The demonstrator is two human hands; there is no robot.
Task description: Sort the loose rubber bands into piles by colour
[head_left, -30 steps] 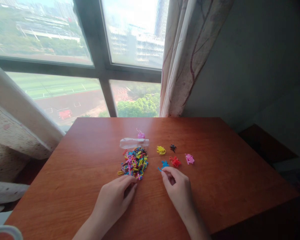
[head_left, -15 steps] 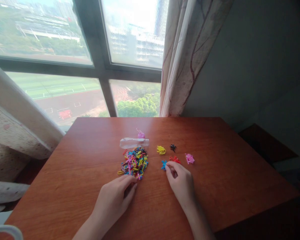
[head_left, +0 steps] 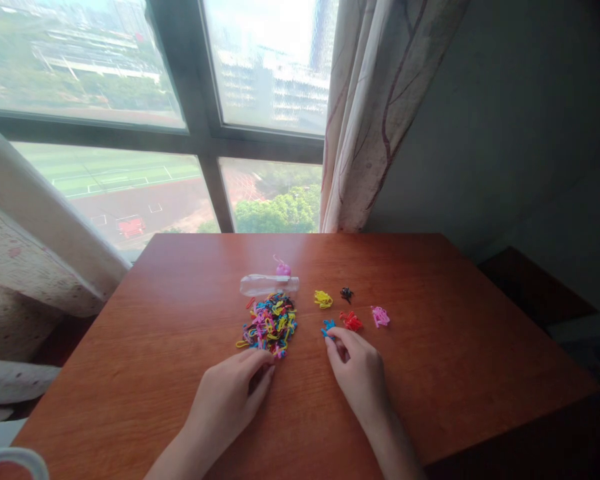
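A heap of small elastic bands (head_left: 270,320) in mixed colours lies on the wooden table. At the heap's near edge, my left hand (head_left: 237,387) has thumb and forefinger closed in a pinch; what is between them is hidden. My right hand (head_left: 357,367) is closed, its fingertips pinching at a small cluster of blue elastic bands (head_left: 329,325). Just beyond its knuckles sits a cluster of red bands (head_left: 351,321). Separate clusters of yellow bands (head_left: 323,299), black bands (head_left: 347,293) and pink bands (head_left: 380,316) lie farther out around it.
Behind the heap, a clear plastic bottle-shaped container (head_left: 267,285) lies on its side, beside a purple-pink cap with a cord (head_left: 283,268). The table (head_left: 155,347) runs up to a window with curtains (head_left: 360,133). A white curved object (head_left: 17,457) shows at bottom left.
My right hand has shifted slightly left and toward me, its fingertips now at the near side of the blue cluster, uncovering more of the red bands. My left hand has barely moved.
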